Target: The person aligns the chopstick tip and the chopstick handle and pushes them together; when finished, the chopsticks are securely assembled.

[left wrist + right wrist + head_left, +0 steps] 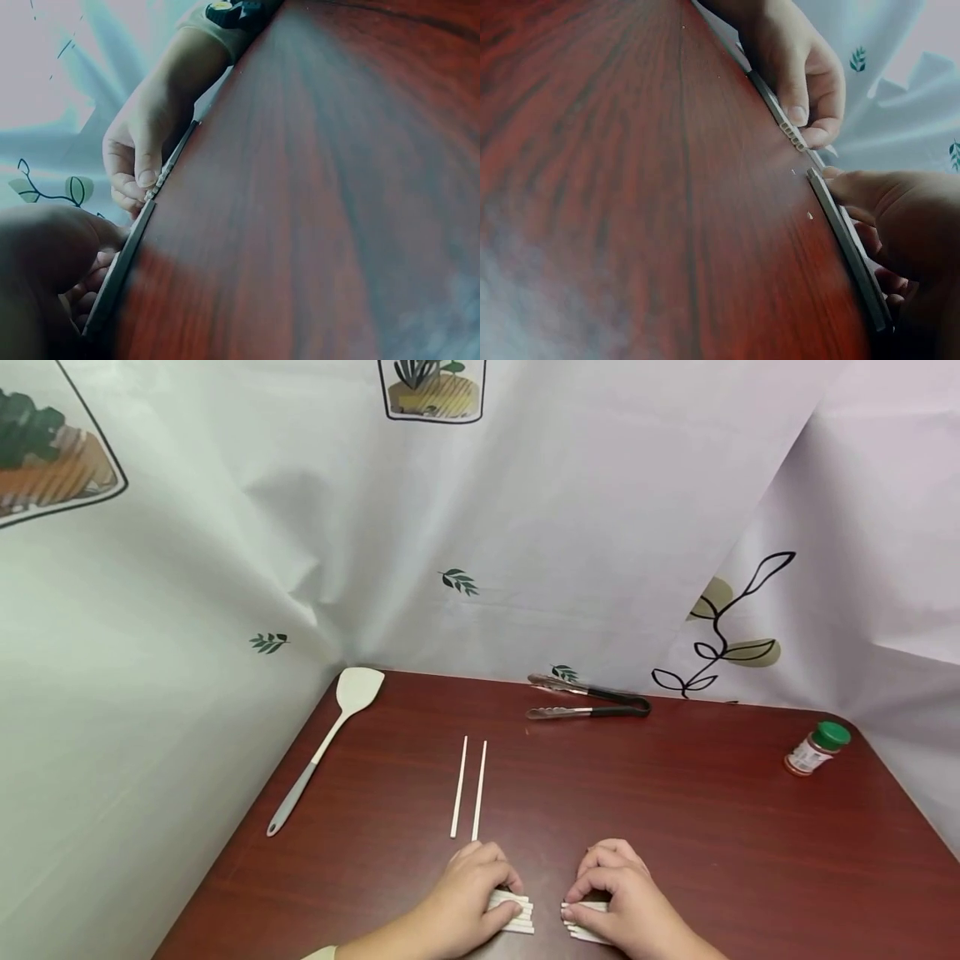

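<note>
Nearest, at the front of the tabletop (675, 827), the 2 hands work low and apart, with a small gap between them. The left hand (472, 902) has its fingers curled, and between its thumb and fingers it grips the left bundle (518, 925) of white sticks, lying side by side. The right hand (630, 893) is bent in the same way and pinches the right bundle (587, 933) of similar sticks, with the thumb near their ends. The ends of the 2 bundles face each other across the gap without touching. In the right wrist view, a small pale crumb (810, 215) lies on the wood near the sticks.

A little farther, 2 loose sticks (459, 789) lie almost parallel, pointing away from the person. The lower end of the right one reaches the left hand in the head view; whether they touch, I cannot tell.

Farther to the left lies a white spatula (329, 741) with a grey handle. To the right stands a small jar (817, 749) with a green lid. At the back edge, metal tongs (618, 711) with black handles lie with their arms spread, before a white cloth (570, 527) printed with plants.
</note>
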### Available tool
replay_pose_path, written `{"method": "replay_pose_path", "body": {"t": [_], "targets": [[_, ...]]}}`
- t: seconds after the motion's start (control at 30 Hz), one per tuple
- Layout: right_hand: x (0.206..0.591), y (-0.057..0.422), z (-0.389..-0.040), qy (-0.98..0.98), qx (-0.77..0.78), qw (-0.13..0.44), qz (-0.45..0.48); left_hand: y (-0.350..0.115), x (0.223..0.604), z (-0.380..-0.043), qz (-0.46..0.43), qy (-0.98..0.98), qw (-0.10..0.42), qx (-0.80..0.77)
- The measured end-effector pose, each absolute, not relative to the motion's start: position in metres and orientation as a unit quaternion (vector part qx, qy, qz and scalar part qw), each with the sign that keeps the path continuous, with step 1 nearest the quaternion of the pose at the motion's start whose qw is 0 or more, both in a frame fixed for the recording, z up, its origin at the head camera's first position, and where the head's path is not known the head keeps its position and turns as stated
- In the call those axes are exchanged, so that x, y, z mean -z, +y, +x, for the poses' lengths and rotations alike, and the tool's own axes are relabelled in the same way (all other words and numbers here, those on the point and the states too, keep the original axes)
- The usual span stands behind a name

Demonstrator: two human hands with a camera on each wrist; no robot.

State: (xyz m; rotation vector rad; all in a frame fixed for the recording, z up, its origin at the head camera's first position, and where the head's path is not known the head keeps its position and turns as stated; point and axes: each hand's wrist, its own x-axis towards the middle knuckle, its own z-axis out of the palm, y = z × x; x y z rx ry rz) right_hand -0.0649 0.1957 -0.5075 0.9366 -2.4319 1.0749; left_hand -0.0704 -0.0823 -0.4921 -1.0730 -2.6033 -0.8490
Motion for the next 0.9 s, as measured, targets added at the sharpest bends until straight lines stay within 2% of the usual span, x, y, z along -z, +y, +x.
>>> {"method": "replay_pose_path", "body": {"t": [0.13, 0.6, 0.9], "targets": [[0.506, 0.194, -0.064, -0.857, -0.369, 0.16, 0.322, -0.083, 0.492, -0.071, -0.363, -0.879, 0.099, 0.295], [0.51, 0.193, -0.062, -0.864, -0.331, 0.176, 0.336, -0.083, 0.499, -0.073, -0.387, -0.858, 0.141, 0.307], [0.512, 0.192, -0.064, -0.823, -0.435, 0.193, 0.31, -0.084, 0.503, -0.076, -0.412, -0.841, 0.159, 0.313]]}}
